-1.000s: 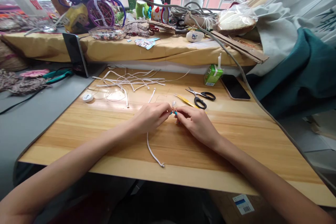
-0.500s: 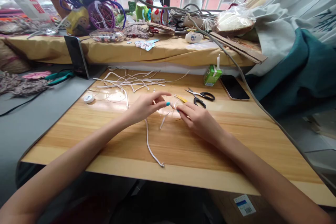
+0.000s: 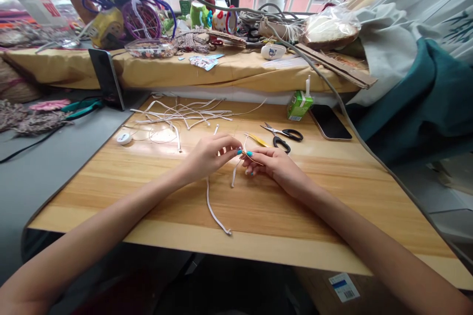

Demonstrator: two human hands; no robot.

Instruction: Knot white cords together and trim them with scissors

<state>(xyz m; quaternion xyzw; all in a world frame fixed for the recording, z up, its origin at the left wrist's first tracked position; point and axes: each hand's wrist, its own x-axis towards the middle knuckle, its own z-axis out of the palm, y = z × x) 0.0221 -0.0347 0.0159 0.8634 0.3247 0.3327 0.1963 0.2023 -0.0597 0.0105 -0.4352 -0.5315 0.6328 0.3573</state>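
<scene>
Over the middle of the wooden board, my left hand and my right hand meet fingertip to fingertip. Both pinch a small piece of white cord, whose short end hangs below the fingers. A thin thread or wire crosses my right fingers; its exact kind is too small to tell. Under my left hand a longer white cord lies curved on the board. Black-handled scissors rest open just beyond my right hand, beside a yellow pointed tool that is partly hidden.
Several loose white cords spread over the board's back left, near a round white spool. A green drink carton and a phone sit at the back right. Another phone stands upright at left. A grey cable runs down the right side.
My left fingertips have closed onto the white cord beside my right ones. My right hand has turned, bringing its thumb on top, and the cord's hanging end has shifted slightly right and down.
</scene>
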